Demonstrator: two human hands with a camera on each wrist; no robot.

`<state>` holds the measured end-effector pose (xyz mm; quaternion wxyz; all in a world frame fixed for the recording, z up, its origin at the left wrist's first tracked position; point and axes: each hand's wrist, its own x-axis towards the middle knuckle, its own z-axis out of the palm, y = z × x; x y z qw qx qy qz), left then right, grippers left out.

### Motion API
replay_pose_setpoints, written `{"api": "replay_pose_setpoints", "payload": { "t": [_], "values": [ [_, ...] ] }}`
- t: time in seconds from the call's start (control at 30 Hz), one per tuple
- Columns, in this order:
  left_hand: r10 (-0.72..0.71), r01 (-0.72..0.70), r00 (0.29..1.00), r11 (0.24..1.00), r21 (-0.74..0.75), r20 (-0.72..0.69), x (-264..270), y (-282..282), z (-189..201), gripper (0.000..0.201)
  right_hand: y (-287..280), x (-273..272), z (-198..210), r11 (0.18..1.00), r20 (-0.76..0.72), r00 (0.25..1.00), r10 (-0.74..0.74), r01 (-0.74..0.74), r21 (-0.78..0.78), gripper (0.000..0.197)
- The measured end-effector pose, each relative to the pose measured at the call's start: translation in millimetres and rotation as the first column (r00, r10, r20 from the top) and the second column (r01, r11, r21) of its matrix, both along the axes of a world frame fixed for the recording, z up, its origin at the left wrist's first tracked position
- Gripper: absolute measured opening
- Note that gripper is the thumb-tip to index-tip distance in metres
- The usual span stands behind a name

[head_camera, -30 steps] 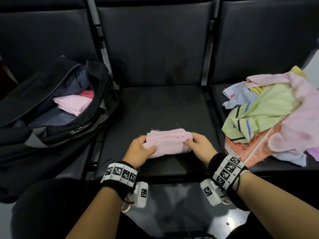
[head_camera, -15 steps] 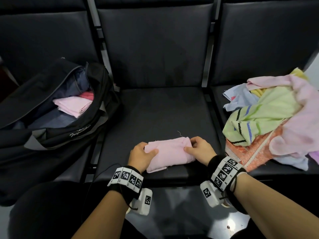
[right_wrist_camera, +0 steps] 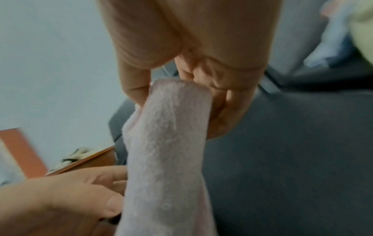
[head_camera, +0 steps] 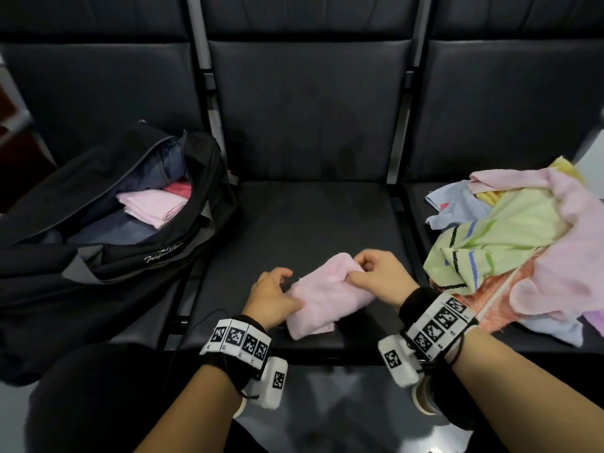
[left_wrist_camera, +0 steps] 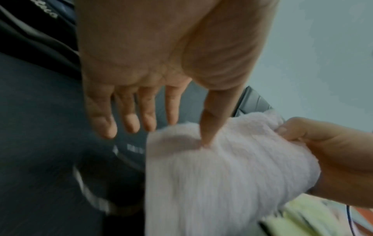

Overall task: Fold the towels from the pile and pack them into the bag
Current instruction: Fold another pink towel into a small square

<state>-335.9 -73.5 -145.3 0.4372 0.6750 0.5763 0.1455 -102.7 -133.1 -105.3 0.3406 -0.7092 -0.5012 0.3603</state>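
A folded pink towel [head_camera: 327, 299] lies slantwise on the front of the middle seat [head_camera: 310, 223]. My right hand [head_camera: 362, 273] pinches its far right end between thumb and fingers; the right wrist view shows that hand [right_wrist_camera: 179, 89] and the towel [right_wrist_camera: 167, 143] close up. My left hand [head_camera: 284, 289] is at the near left end, fingers spread [left_wrist_camera: 131, 124] and only the thumb tip pressing the towel [left_wrist_camera: 212, 175]. The open black bag [head_camera: 157, 256] on the left seat holds a folded pink towel [head_camera: 150, 207]. The pile of towels [head_camera: 510, 237] sits on the right seat.
Dark padded seat backs stand behind all three seats, with metal frame bars [head_camera: 397, 132] between them. The bag fills the left seat and overhangs its front. The pile spreads to the right seat's front edge. A glossy floor [head_camera: 327, 403] lies below my wrists.
The towel has turned from level to slanted as my right hand moved its end away from me. My left hand has let go its grip and opened, thumb still on the towel.
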Motion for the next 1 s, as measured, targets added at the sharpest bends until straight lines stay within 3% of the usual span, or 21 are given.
{"api": "replay_pose_setpoints", "payload": {
  "t": [0.1, 0.17, 0.23, 0.33, 0.5, 0.57, 0.7, 0.83, 0.9, 1.0],
  "values": [
    [-0.205, 0.201, 0.964, 0.979, 0.040, 0.169, 1, 4, 36, 0.105, 6, -13, 52, 0.967, 0.118, 0.970, 0.211, -0.224, 0.117, 0.015],
    [-0.300, 0.301, 0.901, 0.952, 0.046, 0.312, 7, 2, 60, 0.110, 8, -22, 76, 0.928, 0.192, 0.933, 0.306, -0.337, 0.161, 0.018],
    [-0.363, 0.364, 0.824, 0.928, 0.085, 0.435, 13, 0, 77, 0.093, 11, -28, 91, 0.900, 0.215, 0.912, 0.350, -0.391, 0.193, 0.019],
    [-0.409, 0.364, 0.805, 0.913, 0.186, 0.430, 16, -4, 90, 0.060, 17, -32, 98, 0.898, 0.148, 0.929, 0.339, -0.366, 0.245, 0.021],
    [-0.184, 0.166, 0.824, 0.983, 0.082, 0.536, 3, 2, 88, 0.036, 23, -34, 85, 0.937, -0.050, 0.977, 0.207, -0.183, 0.297, 0.039],
    [-0.086, 0.106, 0.769, 0.994, 0.006, 0.634, -4, 7, 90, 0.037, 26, -40, 76, 0.947, -0.174, 0.958, 0.229, -0.178, 0.266, 0.044],
    [0.094, 0.013, 0.584, 0.992, -0.125, 0.806, -26, 21, 97, 0.053, 37, -60, 62, 0.950, -0.367, 0.877, 0.311, -0.273, 0.151, 0.049],
    [0.208, -0.099, 0.448, 0.978, -0.183, 0.870, -53, 39, 99, 0.039, 59, -91, 64, 0.927, -0.364, 0.853, 0.374, -0.359, 0.110, 0.047],
    [0.231, -0.147, 0.439, 0.972, -0.185, 0.868, -68, 48, 102, 0.033, 76, -109, 66, 0.922, -0.334, 0.860, 0.385, -0.374, 0.099, 0.048],
    [0.274, -0.214, 0.453, 0.957, -0.194, 0.848, -94, 65, 103, 0.035, 105, -137, 66, 0.913, -0.227, 0.884, 0.408, -0.390, 0.123, 0.028]
  ]
}}
